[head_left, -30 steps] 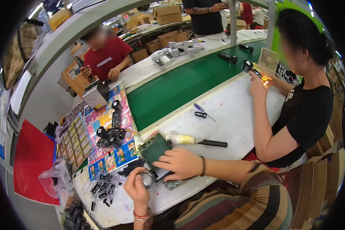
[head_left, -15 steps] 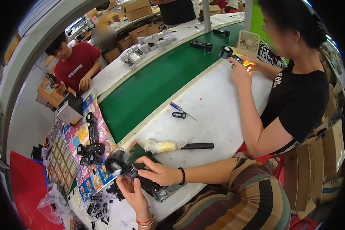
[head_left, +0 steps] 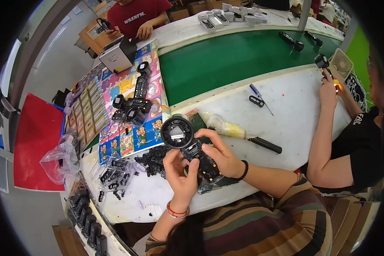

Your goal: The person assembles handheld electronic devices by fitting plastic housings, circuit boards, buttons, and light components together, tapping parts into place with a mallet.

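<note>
Both my hands are around a black handheld device with a round, ring-shaped head point(head_left: 177, 133) and a long handle showing bare circuitry. My left hand point(head_left: 181, 176) grips its left side, thumb on the handle's front. From the right, my right hand point(head_left: 222, 155) holds the handle, with its fingers bent over the upper part. The head points away from me to the upper left. Beneath the device lie dark plastic packaging point(head_left: 200, 186) and a pile of small black parts point(head_left: 154, 160). Right of it is a yellow-wrapped, whitish tool-like piece point(head_left: 228, 126) beside a black bar point(head_left: 265, 144).
Similar black devices point(head_left: 134, 109) lie on a colourful mat. A screwdriver point(head_left: 256, 90) and a black oval frame point(head_left: 256, 101) lie farther off, before a green belt point(head_left: 239, 51). A clear bag of parts point(head_left: 115, 175) is at left. A co-worker's hand point(head_left: 327, 87) holds a similar device at right.
The view has swung left and down, so the scene sits farther right. The device has turned its round head toward me, and its handle's circuitry now shows. Both hands still hold it.
</note>
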`<act>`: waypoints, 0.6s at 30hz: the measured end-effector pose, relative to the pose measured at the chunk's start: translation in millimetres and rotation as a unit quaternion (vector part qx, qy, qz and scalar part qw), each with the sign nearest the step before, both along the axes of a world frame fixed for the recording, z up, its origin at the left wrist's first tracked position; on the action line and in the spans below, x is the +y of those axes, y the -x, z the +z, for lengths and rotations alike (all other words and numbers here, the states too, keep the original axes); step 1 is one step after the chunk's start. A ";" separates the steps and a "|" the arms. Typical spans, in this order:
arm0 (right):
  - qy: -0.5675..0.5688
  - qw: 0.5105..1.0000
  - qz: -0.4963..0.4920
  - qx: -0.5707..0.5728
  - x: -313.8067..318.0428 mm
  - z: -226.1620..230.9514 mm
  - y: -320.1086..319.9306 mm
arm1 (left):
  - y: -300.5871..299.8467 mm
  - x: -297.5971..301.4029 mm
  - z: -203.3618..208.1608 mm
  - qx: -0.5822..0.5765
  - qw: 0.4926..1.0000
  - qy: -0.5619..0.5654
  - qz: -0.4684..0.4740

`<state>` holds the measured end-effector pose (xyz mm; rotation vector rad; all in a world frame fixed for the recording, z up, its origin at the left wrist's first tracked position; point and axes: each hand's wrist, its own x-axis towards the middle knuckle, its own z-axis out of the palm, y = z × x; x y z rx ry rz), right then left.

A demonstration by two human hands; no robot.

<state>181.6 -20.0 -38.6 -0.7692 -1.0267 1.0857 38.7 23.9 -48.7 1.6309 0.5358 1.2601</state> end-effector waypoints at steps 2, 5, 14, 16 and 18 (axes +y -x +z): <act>-0.021 0.999 -0.014 -0.031 -0.9 -0.4 -0.8 | 0.1 -0.1 1.5 0.015 1.000 -0.026 -0.001; -0.021 0.998 -0.037 -0.046 -2.2 -3.8 -0.7 | -5.5 -2.6 8.0 0.003 0.999 0.008 -0.031; -0.019 0.973 -0.013 -0.228 -2.0 0.6 -7.9 | 0.5 -10.8 18.8 0.019 0.958 0.211 -0.193; 0.055 0.975 0.070 -0.206 -7.1 15.3 -13.6 | 4.5 -11.9 22.0 0.023 0.955 0.236 -0.181; 0.007 0.984 0.043 -0.170 -3.2 5.6 -9.8 | 17.8 -15.9 26.8 0.009 0.948 0.272 -0.166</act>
